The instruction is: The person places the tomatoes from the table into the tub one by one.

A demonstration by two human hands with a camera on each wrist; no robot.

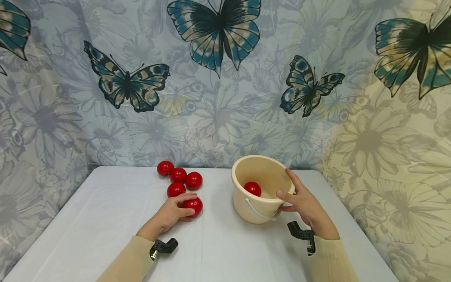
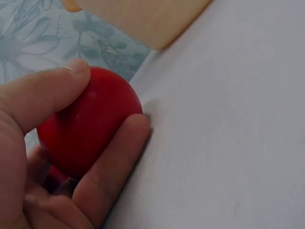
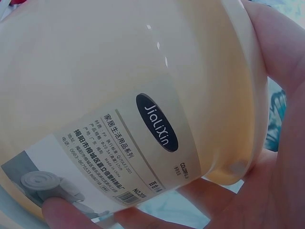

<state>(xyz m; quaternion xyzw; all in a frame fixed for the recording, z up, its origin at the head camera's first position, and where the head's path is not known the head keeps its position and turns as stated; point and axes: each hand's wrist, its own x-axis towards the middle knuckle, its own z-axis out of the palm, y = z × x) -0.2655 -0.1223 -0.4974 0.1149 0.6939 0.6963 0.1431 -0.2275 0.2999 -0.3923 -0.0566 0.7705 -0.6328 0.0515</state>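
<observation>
My left hand [image 1: 168, 216] grips a red ball [image 1: 195, 205] low over the table. In the left wrist view, thumb and fingers are curled around this ball [image 2: 97, 121], beside the white cloth. At the right, my right hand [image 1: 308, 205] holds the rim of a cream plastic bucket [image 1: 243, 207], thumb over the edge and fingers outside. One red ball [image 1: 252, 188] lies inside the bucket. A printed label [image 3: 138, 143] shows on its wall in the right wrist view. Behind the left hand are several red balls, including a near one [image 1: 175, 189].
A white cloth [image 1: 218, 250] covers the table. The bucket's pale handle [image 1: 258, 213] hangs down its front side. Behind the table hangs a butterfly-patterned backdrop [image 1: 218, 117], which also runs along both sides. Each wrist carries a black mount, such as the left one [image 1: 165, 246].
</observation>
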